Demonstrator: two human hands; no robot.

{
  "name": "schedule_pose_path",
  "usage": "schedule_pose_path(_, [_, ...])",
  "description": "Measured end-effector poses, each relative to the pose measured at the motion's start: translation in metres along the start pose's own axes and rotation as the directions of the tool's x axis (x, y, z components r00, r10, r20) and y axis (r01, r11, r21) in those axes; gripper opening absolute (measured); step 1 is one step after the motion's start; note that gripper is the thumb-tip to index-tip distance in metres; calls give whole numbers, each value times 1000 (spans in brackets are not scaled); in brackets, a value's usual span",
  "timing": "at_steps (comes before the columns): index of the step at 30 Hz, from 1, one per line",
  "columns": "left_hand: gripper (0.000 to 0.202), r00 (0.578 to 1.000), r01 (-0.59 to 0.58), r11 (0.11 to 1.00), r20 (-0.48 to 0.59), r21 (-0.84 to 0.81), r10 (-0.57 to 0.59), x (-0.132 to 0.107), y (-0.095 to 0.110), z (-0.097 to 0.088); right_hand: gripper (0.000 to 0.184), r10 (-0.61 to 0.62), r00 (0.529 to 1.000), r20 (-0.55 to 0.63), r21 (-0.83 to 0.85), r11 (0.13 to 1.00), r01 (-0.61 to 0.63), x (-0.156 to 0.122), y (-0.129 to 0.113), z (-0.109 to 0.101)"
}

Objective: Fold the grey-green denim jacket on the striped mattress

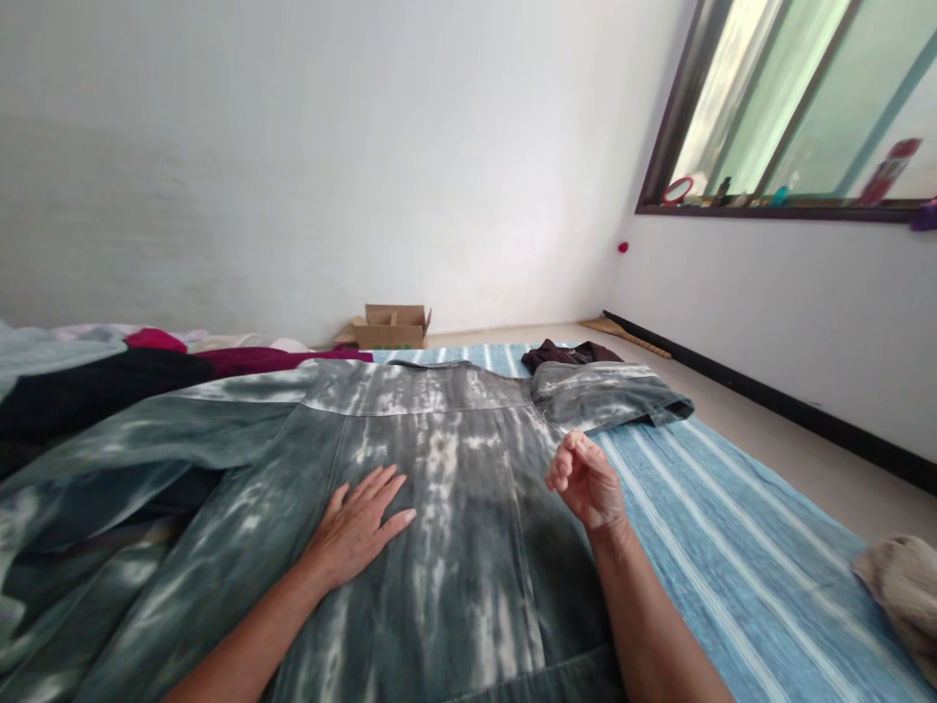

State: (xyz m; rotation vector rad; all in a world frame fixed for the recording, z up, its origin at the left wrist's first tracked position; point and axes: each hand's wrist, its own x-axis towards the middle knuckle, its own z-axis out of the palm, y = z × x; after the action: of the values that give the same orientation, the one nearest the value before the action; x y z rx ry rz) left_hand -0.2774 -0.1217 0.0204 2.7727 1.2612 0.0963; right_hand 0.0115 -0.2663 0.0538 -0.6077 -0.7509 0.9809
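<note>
A grey-green jacket with white, bleached-looking streaks lies spread over the bedding in front of me. My left hand rests flat on its middle, palm down and fingers apart. Just above the jacket's right side is my right hand, its fingers curled inward and nothing visible in them. One sleeve reaches out at the far right, past that hand. The other sleeve stretches to the left over other clothes. The jacket's lower edge runs out of view at the bottom.
Piled clothes lie at the left. A dark brown garment sits beyond the right sleeve. Under everything is a blue striped sheet. An open cardboard box stands by the wall; a beige cloth lies at the right edge.
</note>
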Motion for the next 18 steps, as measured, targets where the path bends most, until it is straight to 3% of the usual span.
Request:
schedule_pose_path(9, [63, 1000, 8, 1000, 15, 8, -8, -1, 2, -1, 20, -3, 998, -59, 144, 990, 11, -1, -6, -10])
schedule_pose_path(11, [63, 1000, 4, 1000, 27, 11, -5, -3, 4, -2, 25, -2, 994, -111, 229, 973, 27, -2, -7, -16])
schedule_pose_path(14, [63, 999, 3, 1000, 38, 0, -3, -8, 8, -3, 18, 15, 970, -243, 290, 955, 58, -2, -5, -24])
schedule_pose_path(18, [63, 998, 4, 1000, 55, -24, -2, -13, 11, -3, 42, 91, 947, -308, 267, 964, -5, -3, 2, -33])
